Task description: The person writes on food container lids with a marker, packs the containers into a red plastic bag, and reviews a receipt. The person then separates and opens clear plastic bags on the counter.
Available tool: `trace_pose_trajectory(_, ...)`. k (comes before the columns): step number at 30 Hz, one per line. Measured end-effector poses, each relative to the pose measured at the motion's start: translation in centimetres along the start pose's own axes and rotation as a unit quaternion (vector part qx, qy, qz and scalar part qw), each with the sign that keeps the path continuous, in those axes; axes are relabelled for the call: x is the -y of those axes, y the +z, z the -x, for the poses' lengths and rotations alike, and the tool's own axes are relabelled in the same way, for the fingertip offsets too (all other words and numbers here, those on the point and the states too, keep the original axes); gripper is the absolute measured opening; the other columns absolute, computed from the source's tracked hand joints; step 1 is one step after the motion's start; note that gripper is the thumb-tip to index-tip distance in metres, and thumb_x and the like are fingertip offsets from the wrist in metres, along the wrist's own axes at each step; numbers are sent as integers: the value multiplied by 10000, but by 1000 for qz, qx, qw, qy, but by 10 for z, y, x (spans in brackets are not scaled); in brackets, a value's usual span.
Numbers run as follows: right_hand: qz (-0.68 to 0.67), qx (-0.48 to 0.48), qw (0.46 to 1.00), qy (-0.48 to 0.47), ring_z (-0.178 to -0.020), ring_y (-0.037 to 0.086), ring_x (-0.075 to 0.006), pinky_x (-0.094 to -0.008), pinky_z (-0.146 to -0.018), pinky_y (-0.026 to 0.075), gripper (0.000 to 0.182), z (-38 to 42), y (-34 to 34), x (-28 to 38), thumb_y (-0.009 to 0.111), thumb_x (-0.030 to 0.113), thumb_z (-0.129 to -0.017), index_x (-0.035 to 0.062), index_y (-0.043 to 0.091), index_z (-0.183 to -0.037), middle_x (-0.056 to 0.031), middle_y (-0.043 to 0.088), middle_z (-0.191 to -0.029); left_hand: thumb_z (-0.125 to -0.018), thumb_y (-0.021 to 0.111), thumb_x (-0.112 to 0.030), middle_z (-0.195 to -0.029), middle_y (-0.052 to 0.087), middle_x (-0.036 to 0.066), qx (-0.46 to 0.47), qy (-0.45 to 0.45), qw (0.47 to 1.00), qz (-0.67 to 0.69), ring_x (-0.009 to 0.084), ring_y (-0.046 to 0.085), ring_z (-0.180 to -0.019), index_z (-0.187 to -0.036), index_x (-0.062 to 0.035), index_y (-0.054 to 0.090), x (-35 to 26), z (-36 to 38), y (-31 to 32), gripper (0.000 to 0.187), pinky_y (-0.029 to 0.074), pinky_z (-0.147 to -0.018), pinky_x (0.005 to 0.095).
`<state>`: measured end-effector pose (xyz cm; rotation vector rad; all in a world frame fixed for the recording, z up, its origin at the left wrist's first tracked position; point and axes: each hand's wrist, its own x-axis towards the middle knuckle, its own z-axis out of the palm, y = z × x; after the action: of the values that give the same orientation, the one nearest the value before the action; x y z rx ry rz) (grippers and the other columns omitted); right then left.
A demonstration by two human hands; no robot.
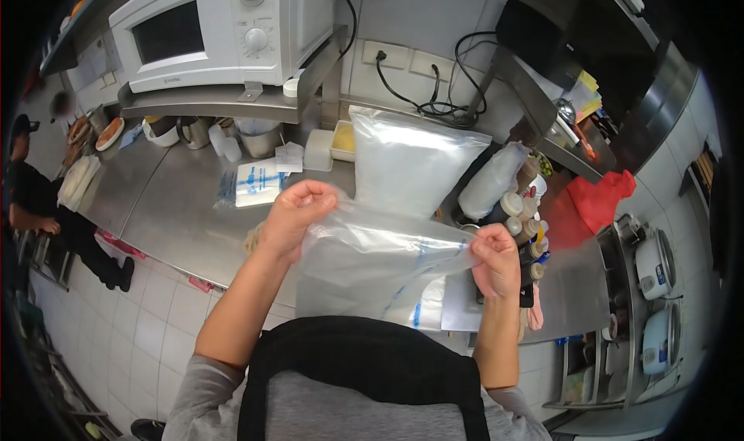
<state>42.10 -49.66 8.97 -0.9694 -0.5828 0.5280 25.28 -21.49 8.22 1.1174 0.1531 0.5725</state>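
Observation:
A clear plastic bag [364,247] is stretched between my two hands, above the front of the steel counter. My left hand [304,212] pinches its upper left corner, and my right hand [496,256] pinches the upper right one. Blue print shows through the film near the lower right. Just behind it stands a large filled clear bag [411,162], leaning near the wall. To the left of that lies a white packet with blue print [260,184]. Whether the bag's mouth is parted cannot be seen.
A white microwave [225,30] sits on a shelf at the upper left. Several bottles [521,222] crowd the counter to the right, near a red bag [601,197]. Black cables [434,104] hang at the wall. Another person [46,201] stands at the far left.

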Motion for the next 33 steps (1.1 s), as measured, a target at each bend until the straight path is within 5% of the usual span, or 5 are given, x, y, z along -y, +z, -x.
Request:
trace_pose_trajectory(16, 33, -34, 997, -67, -708, 611, -148, -274, -644, 506, 87, -2, -4, -15, 676, -20, -795, 7, 633, -865, -85, 651, -807, -854, 673, -147, -851, 620, -4, -3, 9, 1000, 21, 67, 563, -809, -859, -79, 593, 25, 3, 2, 105, 450, -758, 224)
trace_pose_trajectory(22, -47, -86, 994, -42, -699, 578, -130, -325, -715, 479, 209, -2, 19, -20, 582, 316, -919, 112, 611, -883, -13, 627, -838, -946, 546, -295, -761, 535, -50, -33, -117, 991, 56, 35, 469, -720, -862, -114, 571, 31, 15, 26, 201, 393, -656, 203)
trace_pose_trajectory(29, -355, 243, 893, 131, -718, 561, -148, -394, -772, 464, 298, -4, 14, -86, 455, 415, -962, 148, 574, -903, 5, 566, -750, -964, 502, -335, -755, 516, -31, -20, -70, 994, 79, 52, 460, -668, -861, -128, 507, 16, 3, 27, 232, 399, -613, 213)
trace_pose_trajectory(31, -117, -4, 970, 213, -685, 552, -136, -329, -724, 445, 224, 28, 36, -90, 534, 316, -946, 112, 614, -991, 17, 571, -710, -963, 505, -330, -715, 507, -38, 58, -17, 994, 86, 52, 468, -633, -891, -131, 503, 9, -11, 4, 212, 396, -582, 202)
trace_pose_trajectory(33, 106, 244, 941, 211, -728, 561, -125, -293, -729, 440, 186, 35, 47, -61, 602, 256, -904, 89, 651, -966, 11, 591, -760, -959, 514, -317, -704, 511, -46, 64, -28, 992, 108, 49, 466, -607, -893, -134, 503, -8, -16, -2, 195, 391, -560, 193)
